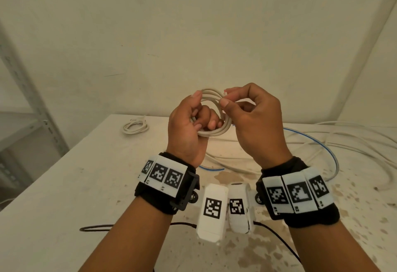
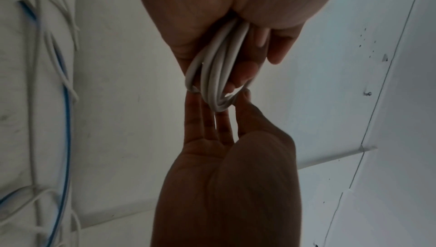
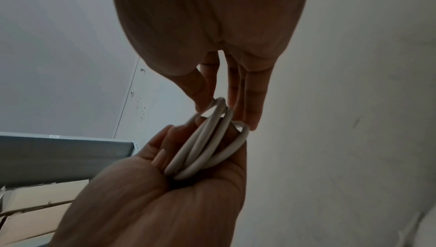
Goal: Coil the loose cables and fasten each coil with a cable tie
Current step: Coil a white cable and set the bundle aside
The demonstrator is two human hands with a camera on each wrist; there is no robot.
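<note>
A white cable coil (image 1: 215,130) of several loops is held up above the table (image 1: 86,175). My left hand (image 1: 200,108) grips its left side, fingers curled through the loops and thumb on top. My right hand (image 1: 226,98) pinches the upper strands at the coil's right between thumb and forefinger. In the left wrist view the coil (image 2: 218,75) runs out of my left palm to the right hand's fingertips (image 2: 195,102). The right wrist view shows the coil (image 3: 207,144) lying in my left hand (image 3: 165,185), pinched at the top. I see no cable tie.
A second white coil (image 1: 135,126) lies at the table's far left. Loose white cables (image 1: 343,143) and a blue cable (image 1: 311,140) sprawl over the right side. A thin black wire (image 1: 96,227) crosses the near table. A metal shelf (image 1: 32,104) stands to the left.
</note>
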